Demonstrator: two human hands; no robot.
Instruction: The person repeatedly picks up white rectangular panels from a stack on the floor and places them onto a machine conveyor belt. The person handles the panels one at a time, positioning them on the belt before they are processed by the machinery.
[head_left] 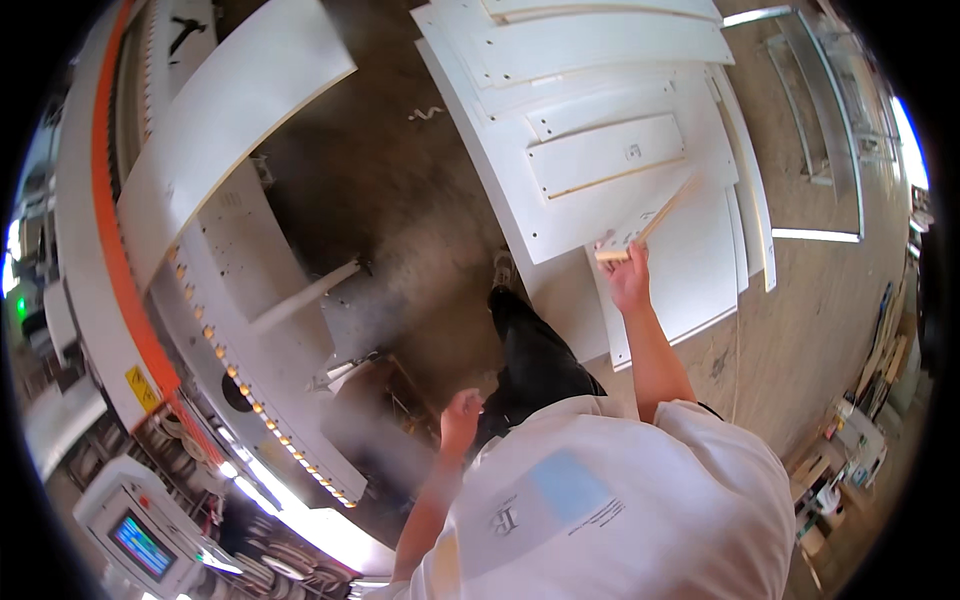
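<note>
My right hand [629, 281] grips the near corner of a narrow white panel [634, 232] with raw, wood-coloured edges. The panel is tilted above a stack of white boards, its far end blurred. Below it in the stack lies a larger white board [690, 275]. A small white panel with a printed label [608, 155] rests on the stack just beyond. My left hand [461, 418] hangs low beside my dark trouser leg, fingers curled in, with nothing seen in it. It is between my body and the long machine.
A long edge-processing machine with an orange rail [120, 260] runs along the left. A large white board [235, 105] lies over it. A control screen [143, 543] stands at lower left. A metal frame cart [858, 165] is at far right. A white scrap [426, 114] lies on the floor.
</note>
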